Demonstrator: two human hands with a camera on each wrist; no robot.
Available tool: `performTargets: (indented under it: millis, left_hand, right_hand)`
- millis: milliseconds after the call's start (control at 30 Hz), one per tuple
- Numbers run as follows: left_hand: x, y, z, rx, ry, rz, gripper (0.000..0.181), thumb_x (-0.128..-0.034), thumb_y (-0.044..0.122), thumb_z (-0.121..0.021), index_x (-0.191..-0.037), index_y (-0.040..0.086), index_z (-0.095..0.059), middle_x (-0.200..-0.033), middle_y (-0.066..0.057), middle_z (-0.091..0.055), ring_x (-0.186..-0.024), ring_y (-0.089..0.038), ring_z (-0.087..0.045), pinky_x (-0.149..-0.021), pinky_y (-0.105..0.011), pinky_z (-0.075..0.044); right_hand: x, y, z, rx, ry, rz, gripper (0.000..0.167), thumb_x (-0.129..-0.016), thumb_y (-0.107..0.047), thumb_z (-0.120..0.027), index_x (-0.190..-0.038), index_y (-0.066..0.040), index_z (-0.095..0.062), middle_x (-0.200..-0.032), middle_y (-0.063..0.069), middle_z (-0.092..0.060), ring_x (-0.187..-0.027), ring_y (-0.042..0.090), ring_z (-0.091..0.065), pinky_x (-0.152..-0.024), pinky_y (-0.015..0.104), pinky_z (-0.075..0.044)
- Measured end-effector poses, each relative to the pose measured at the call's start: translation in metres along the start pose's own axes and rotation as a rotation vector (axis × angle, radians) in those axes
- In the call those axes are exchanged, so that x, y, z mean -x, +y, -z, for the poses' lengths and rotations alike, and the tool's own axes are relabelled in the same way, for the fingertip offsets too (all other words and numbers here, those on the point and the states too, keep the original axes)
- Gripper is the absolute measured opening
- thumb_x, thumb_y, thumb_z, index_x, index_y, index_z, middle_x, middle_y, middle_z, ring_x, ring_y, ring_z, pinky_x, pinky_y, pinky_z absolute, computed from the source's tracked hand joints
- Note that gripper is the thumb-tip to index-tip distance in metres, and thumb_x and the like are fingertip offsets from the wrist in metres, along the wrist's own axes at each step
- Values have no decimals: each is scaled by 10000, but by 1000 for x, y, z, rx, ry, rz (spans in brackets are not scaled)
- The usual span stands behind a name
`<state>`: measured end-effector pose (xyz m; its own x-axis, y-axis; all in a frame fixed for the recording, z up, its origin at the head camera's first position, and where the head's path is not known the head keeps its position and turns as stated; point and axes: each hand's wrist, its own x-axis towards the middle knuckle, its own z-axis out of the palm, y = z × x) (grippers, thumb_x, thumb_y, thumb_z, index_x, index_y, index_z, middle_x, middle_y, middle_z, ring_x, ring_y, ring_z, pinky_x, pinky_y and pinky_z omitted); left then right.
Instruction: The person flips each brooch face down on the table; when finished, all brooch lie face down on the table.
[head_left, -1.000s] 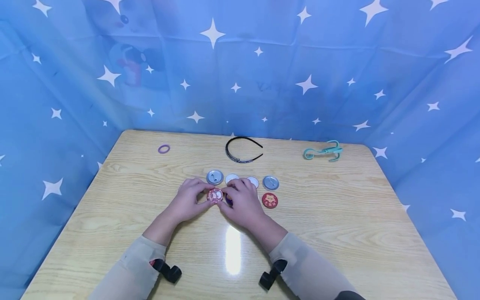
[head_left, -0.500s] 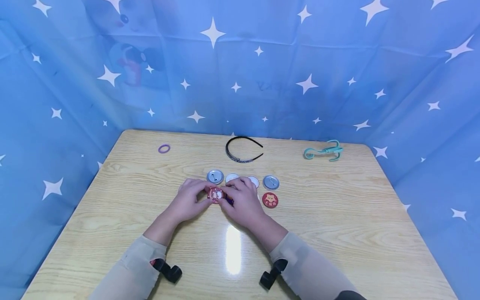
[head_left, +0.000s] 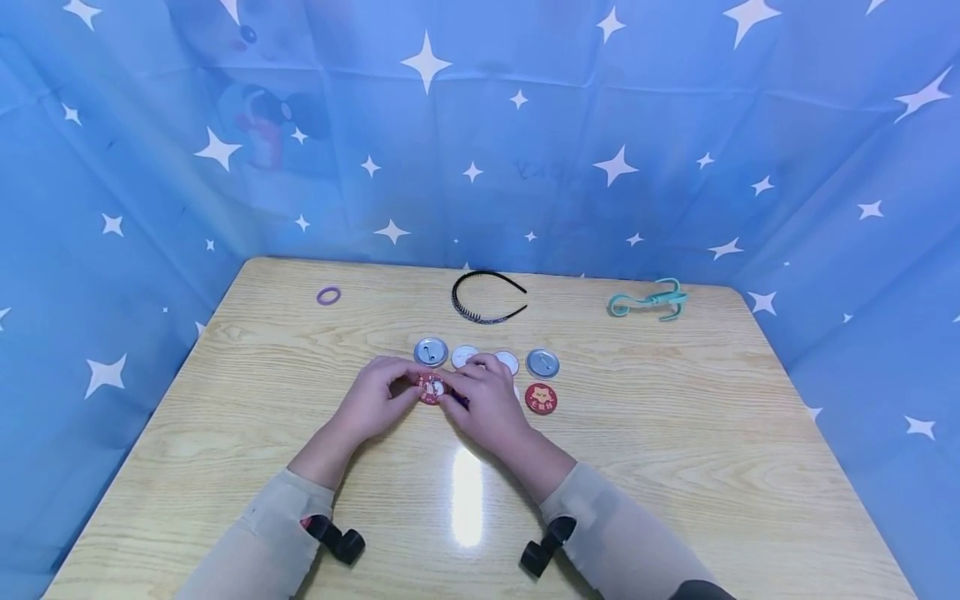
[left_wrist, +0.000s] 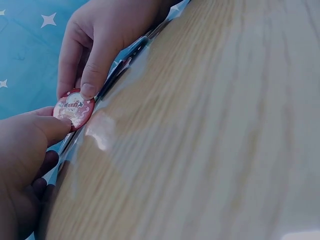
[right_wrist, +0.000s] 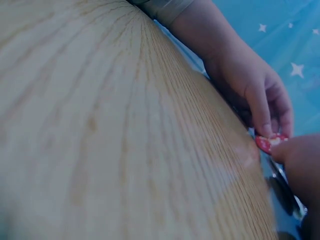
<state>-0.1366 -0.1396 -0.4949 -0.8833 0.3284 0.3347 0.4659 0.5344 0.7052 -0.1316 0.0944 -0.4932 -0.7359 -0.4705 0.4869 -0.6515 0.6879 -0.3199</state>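
Note:
A round red button badge [head_left: 431, 389] with a white figure on it is held between my two hands in the middle of the table. My left hand [head_left: 381, 398] pinches its left edge between thumb and fingers. On the opposite edge, the thumb and fingers of my right hand [head_left: 487, 407] pinch it too. The left wrist view shows the badge [left_wrist: 74, 110] tilted, its printed face visible. A dark blue badge lies mostly covered under my right hand. Behind the hands are a silver pin-backed badge [head_left: 431, 352] and two white round pieces, one being this white disc [head_left: 463, 356].
Right of my hands lie another silver badge back [head_left: 542, 363] and a red badge with a yellow figure [head_left: 541, 398]. Farther back are a purple ring [head_left: 328, 296], a black toothed headband [head_left: 467, 313] and a teal clip-like object [head_left: 651, 302]. A blue starry curtain [head_left: 495, 133] hangs behind the table.
The red badge has turned a little between my fingers, so its white figure now sits nearer the right side. Both hands stay nearly in place, with small finger shifts.

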Motion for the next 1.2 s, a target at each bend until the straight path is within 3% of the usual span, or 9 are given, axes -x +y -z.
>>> performTargets:
  millis: [367, 700, 1000, 1200]
  left_hand:
    - [-1, -2, -1, 47, 10, 9, 280, -914, -11, -805, -1152, 135, -784, -1022, 25, -755, -991, -195, -662, -899, -430, -536]
    - [0, 3, -1, 56, 19, 18, 230, -939, 6, -797, -1128, 137, -789, -1023, 37, -760, -973, -180, -665, -880, -413, -535]
    - [-1, 4, -1, 122, -3, -24, 133, -947, 42, -801, -1011, 152, -765, -987, 0, -756, -919, -162, -663, -829, -365, -537]
    - [-1, 3, -2, 100, -1, -53, 113, -942, 76, -820, -993, 166, -773, -972, 48, -759, -889, -143, -659, -811, -369, -530]
  right_hand:
    - [-3, 1, 0, -60, 46, 29, 336, -935, -199, -838, -1269, -190, -804, -1059, -11, -801, -1114, 277, -635, -1032, 507, -463]
    - [-2, 2, 0, -96, 86, 36, 302, -891, -185, -876, -1189, -203, -829, -1009, -30, -803, -1061, 246, -663, -995, 469, -489]
    - [-3, 2, -1, -121, 105, 20, 204, -885, -143, -867, -1085, -180, -848, -960, -25, -797, -1035, 259, -675, -956, 481, -513]
    - [-3, 3, -1, -138, 102, 13, 166, -881, -145, -876, -1039, -186, -849, -948, -36, -793, -1050, 266, -681, -948, 495, -519]
